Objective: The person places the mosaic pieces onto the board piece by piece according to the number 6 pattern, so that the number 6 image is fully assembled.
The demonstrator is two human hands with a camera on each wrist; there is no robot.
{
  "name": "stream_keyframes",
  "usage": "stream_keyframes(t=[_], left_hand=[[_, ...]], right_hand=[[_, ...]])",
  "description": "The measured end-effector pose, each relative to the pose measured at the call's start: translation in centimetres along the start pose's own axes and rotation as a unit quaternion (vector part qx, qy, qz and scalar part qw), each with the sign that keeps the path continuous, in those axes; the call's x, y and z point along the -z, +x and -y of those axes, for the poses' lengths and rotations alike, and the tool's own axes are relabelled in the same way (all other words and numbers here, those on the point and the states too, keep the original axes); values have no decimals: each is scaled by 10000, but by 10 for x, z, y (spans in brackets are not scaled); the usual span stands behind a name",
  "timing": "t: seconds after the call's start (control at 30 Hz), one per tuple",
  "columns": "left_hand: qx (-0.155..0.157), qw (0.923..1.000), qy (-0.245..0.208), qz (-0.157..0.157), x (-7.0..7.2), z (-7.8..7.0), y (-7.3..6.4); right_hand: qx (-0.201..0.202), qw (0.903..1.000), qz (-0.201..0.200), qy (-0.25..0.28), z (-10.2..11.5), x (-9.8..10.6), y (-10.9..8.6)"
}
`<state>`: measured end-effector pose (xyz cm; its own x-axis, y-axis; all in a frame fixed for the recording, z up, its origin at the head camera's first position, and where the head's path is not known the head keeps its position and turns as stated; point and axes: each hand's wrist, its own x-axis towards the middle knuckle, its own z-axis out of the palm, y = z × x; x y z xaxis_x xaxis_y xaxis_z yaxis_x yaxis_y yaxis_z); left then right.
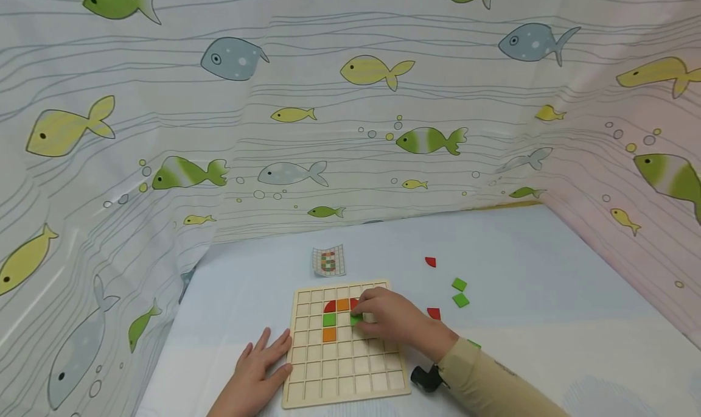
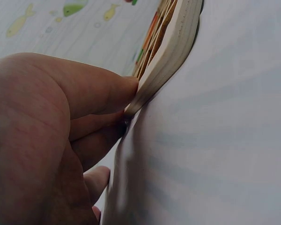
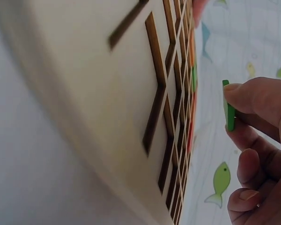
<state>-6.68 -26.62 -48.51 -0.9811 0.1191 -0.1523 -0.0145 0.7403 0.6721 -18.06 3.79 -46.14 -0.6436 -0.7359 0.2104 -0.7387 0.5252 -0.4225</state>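
A wooden grid board [image 1: 361, 385] lies on the table. My right hand [image 1: 391, 316] is over its upper right part, pinching a green square tile [image 3: 228, 110] between thumb and fingers. In the right wrist view the tile is held above the grid. On the board sit a red quarter-round tile [image 1: 330, 307], an orange tile [image 1: 342, 305], a green tile [image 1: 329, 320] and a lower orange tile [image 1: 329, 335]. Another red tile [image 1: 354, 302] is partly behind my right fingers. My left hand [image 1: 257, 368] rests at the board's left edge, fingers spread, thumb touching the rim [image 2: 154, 77].
A small pattern card [image 1: 329, 261] lies behind the board. To the right are loose red tiles [image 1: 430, 262] and green tiles [image 1: 459, 285], some partly covered by my right arm. A black object [image 1: 426, 378] is by my right sleeve. Fish-printed curtains [image 1: 328, 149] surround the table.
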Motion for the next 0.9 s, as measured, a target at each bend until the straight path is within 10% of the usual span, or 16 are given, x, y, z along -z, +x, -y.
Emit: stream_keyframes(t=[0.9], left_hand=[[65,10000,36,-53,-1,-1,1]], right_hand=[[127,9966,785,-216,19,-23,20]])
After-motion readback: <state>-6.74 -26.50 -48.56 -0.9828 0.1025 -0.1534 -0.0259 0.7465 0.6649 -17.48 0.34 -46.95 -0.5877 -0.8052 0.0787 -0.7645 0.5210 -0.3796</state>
